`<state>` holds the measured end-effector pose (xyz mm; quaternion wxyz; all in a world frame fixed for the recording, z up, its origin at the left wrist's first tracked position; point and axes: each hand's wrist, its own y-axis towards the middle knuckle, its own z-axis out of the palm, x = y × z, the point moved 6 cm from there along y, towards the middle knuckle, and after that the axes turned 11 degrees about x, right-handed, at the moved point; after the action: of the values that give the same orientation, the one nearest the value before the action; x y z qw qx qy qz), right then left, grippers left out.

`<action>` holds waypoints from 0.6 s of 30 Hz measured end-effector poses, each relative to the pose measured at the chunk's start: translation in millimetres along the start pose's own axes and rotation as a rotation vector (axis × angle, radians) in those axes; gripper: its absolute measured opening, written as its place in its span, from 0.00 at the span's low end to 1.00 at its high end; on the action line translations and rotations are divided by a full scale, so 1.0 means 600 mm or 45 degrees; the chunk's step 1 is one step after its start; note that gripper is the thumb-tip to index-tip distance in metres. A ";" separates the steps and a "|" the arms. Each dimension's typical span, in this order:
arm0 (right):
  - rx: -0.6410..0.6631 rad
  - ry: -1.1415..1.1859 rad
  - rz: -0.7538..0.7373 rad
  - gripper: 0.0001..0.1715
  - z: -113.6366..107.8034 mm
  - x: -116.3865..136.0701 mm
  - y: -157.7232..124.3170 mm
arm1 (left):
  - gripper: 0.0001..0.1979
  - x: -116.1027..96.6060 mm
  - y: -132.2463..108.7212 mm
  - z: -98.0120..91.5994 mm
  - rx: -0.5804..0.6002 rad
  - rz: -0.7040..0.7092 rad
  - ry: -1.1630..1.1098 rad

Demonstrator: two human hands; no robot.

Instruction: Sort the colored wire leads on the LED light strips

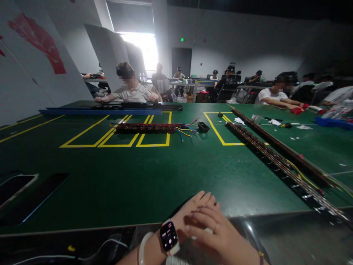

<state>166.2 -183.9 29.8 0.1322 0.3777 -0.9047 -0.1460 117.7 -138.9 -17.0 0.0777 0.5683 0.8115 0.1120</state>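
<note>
My left hand (195, 204) lies at the front edge of the green table, fingers stretched out over the top. A smartwatch (168, 236) with a lit screen and a pale bangle (143, 248) are on that wrist. Across the back of it rests my right hand (213, 230), fingers loosely apart, a ring on one finger. Something small and white (202, 232) shows by the right fingers; whether the hand touches it I cannot tell. Farther off lies a bundle of dark strips (149, 127) with coloured wire ends, beside a black box-shaped part (203, 127).
Long strips with wires (275, 160) run along the right of the green table (124, 184). Two dark flat panels (41, 198) lie at the left, blue rails (110, 111) at the far side. A blue tray (335, 123) stands far right. People sit across the table and behind.
</note>
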 end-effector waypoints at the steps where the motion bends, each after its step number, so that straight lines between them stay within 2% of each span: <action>1: -0.039 -0.054 0.097 0.22 -0.012 -0.035 -0.018 | 0.17 -0.001 0.005 -0.004 0.034 0.112 0.040; 3: -0.160 -0.231 0.443 0.23 -0.047 -0.131 -0.073 | 0.18 0.017 0.003 -0.014 0.094 0.111 0.093; 5: -0.164 -0.434 0.725 0.23 -0.084 -0.225 -0.143 | 0.18 0.042 -0.016 -0.030 0.072 0.026 0.096; 8: -0.194 -0.815 1.023 0.23 -0.143 -0.323 -0.252 | 0.18 0.080 -0.067 -0.048 0.035 -0.080 0.128; 10: -0.149 -1.029 1.197 0.23 -0.169 -0.358 -0.313 | 0.18 0.105 -0.104 -0.056 0.014 -0.153 0.183; 12: -0.100 -1.178 1.338 0.22 -0.182 -0.376 -0.359 | 0.18 0.126 -0.137 -0.061 -0.014 -0.228 0.257; 15: -0.046 -1.209 1.394 0.20 -0.176 -0.393 -0.403 | 0.19 0.147 -0.171 -0.063 -0.011 -0.287 0.329; 18: -0.036 -1.139 1.426 0.19 -0.165 -0.413 -0.429 | 0.19 0.158 -0.188 -0.066 -0.030 -0.327 0.363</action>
<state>535.3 -194.1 -4.5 -0.1915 -0.2411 -0.9283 -0.2087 -27.0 -90.5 -9.2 -0.0178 0.4375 0.8787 0.1902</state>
